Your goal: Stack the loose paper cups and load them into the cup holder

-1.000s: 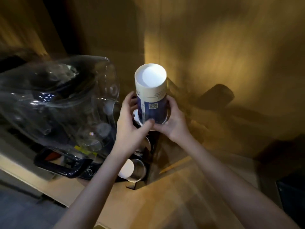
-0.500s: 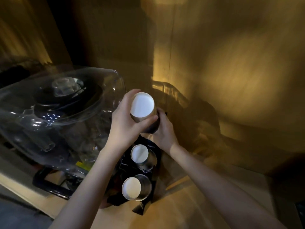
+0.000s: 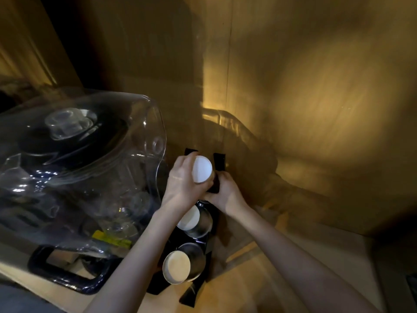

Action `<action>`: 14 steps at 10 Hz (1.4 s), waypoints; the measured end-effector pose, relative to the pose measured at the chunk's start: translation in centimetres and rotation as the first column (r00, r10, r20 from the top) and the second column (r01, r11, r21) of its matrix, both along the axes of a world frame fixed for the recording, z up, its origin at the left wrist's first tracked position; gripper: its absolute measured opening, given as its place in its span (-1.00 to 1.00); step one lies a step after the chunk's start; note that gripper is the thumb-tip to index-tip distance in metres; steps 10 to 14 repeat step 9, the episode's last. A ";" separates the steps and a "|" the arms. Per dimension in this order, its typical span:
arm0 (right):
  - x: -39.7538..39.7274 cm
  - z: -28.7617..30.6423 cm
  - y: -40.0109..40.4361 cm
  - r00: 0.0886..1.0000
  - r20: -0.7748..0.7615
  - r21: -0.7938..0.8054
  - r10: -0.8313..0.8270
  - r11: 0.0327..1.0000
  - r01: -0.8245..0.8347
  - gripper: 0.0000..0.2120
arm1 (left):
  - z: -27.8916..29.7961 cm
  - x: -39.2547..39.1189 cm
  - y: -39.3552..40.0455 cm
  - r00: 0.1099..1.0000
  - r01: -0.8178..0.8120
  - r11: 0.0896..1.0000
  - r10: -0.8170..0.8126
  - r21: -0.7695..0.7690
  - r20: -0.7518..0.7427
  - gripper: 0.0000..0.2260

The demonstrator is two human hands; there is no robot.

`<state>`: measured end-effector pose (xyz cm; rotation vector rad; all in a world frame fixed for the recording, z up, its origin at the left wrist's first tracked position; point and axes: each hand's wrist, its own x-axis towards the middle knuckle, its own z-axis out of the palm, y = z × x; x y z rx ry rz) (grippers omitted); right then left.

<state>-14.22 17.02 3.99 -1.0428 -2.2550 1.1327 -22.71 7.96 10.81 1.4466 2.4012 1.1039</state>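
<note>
A stack of paper cups (image 3: 201,168) shows its white round end toward me at the far slot of the black cup holder (image 3: 204,241). My left hand (image 3: 183,184) wraps the stack from the left. From the right, my right hand (image 3: 225,192) holds its lower part against the holder. Two nearer tubes of the holder each contain cups: a white-ended stack (image 3: 188,218) in the middle and a cream-ended stack (image 3: 176,266) nearest me. The stack's sides are hidden by my fingers.
A large clear plastic blender cover (image 3: 79,168) over a black-lidded jug stands close on the left, with a dark handle (image 3: 65,276) at its base. Wooden walls rise behind and on the right. The wooden counter (image 3: 243,288) runs below.
The cup stack has gone from standing tall with its blue side visible to sunk low in the far slot. Both hands moved down with it, and my view shifted downward.
</note>
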 end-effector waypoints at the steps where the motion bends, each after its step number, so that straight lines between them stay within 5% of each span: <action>1: 0.2 -0.3 -0.1 1.000 -0.018 0.035 0.019 0.999 -0.018 -0.33 | -1.2 -0.2 0.7 1.000 -0.017 0.997 0.016 -0.080 -0.014 -0.35; 4: 0.8 0.9 -0.7 0.997 -0.077 -0.039 -0.021 0.999 0.018 -0.34 | -1.2 -0.5 2.1 0.999 -0.032 0.992 0.036 -0.120 0.032 -0.36; 5: 2.0 2.6 -0.7 0.996 -0.087 -0.111 0.017 0.993 -0.027 -0.57 | -1.0 -0.2 2.0 0.999 -0.026 0.989 0.030 -0.147 0.025 -0.36; 7: 6.5 6.5 -1.4 0.974 0.143 0.170 0.175 0.965 -0.198 -0.80 | 0.9 0.0 2.8 0.996 0.000 0.956 -0.025 -0.292 -0.083 -0.43; 8: 9.8 10.1 -1.4 0.997 0.052 0.235 0.064 0.969 -0.075 -0.78 | 3.2 0.8 3.4 0.984 0.009 0.979 -0.045 -0.205 -0.174 -0.43; 9: 14.0 14.3 -1.6 0.911 -0.370 0.063 -0.185 0.973 0.223 -0.82 | 6.6 2.4 4.5 0.988 0.110 0.994 -0.108 0.013 -0.110 -0.64; 14: 14.0 14.3 -1.6 0.911 -0.370 0.063 -0.185 0.973 0.223 -0.82 | 6.6 2.4 4.5 0.988 0.110 0.994 -0.108 0.013 -0.110 -0.64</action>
